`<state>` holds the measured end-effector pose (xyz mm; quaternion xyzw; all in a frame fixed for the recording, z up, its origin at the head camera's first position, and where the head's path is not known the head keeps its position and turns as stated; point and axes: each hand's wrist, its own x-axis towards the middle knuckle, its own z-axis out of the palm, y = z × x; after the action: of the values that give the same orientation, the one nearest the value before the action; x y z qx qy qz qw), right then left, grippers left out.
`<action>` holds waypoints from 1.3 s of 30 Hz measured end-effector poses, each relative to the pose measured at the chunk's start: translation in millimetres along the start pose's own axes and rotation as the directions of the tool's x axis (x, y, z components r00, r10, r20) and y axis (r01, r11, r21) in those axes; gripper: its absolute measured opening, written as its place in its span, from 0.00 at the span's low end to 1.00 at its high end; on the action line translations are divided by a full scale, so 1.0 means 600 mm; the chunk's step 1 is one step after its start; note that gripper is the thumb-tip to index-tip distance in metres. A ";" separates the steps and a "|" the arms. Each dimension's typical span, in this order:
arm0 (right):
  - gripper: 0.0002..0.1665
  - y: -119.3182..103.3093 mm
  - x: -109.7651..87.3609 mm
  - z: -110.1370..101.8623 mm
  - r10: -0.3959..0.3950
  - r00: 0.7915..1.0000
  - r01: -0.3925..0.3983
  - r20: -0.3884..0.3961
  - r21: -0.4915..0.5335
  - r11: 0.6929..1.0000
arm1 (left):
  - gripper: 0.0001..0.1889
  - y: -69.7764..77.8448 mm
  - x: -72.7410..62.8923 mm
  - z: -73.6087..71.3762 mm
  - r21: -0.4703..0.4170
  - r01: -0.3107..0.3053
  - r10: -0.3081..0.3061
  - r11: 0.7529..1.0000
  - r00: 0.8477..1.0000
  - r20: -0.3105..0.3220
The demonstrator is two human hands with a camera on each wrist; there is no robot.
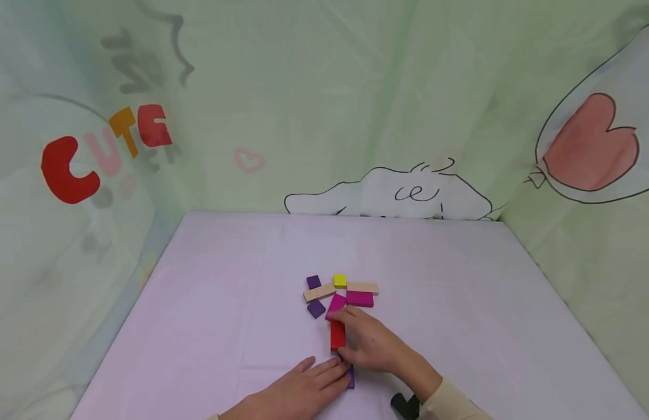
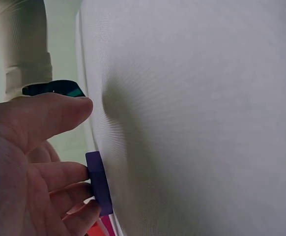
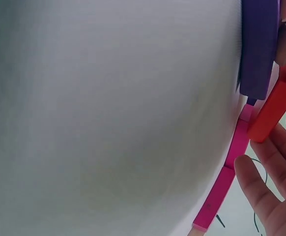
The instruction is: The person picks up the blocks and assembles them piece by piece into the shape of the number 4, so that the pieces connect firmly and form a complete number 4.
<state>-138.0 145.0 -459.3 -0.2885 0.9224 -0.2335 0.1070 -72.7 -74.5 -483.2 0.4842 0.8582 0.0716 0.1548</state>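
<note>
My right hand holds a red block by its two ends, thumb at the near end and fingers at the far end. In the right wrist view, the red block tilts beside a purple block. With fingers extended, my left hand touches the purple block near the table's front. The left wrist view has the fingertips against the purple block, the thumb apart from it. A magenta block lies just beyond the red one, partly behind the right fingers.
Farther back lie another magenta block, two plain wooden blocks, a small yellow block and two dark purple pieces. They rest on a white-covered table. A dark object shows beside the right sleeve.
</note>
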 end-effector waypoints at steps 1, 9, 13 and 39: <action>0.38 0.000 0.000 0.000 0.002 1.000 -0.002 -0.002 -0.006 1.000 | 0.45 0.000 0.000 0.000 0.001 0.000 0.000 1.000 1.000 0.000; 0.38 0.009 0.001 0.001 0.011 1.000 -0.011 -0.010 -0.023 1.000 | 0.46 0.000 0.000 -0.001 0.028 -0.001 0.001 1.000 1.000 0.004; 0.38 0.010 0.002 0.001 0.025 1.000 -0.025 0.000 -0.017 1.000 | 0.45 0.001 -0.001 -0.005 0.012 0.005 -0.005 1.000 1.000 0.005; 0.20 0.019 -0.009 -0.001 -0.004 1.000 0.004 0.001 -0.013 1.000 | 0.45 0.002 0.001 -0.001 -0.012 0.011 -0.011 1.000 1.000 -0.011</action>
<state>-139.6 156.7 -464.3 -0.2912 0.9232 -0.2276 0.1053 -72.2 -73.4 -482.2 0.4782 0.8612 0.0785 0.1533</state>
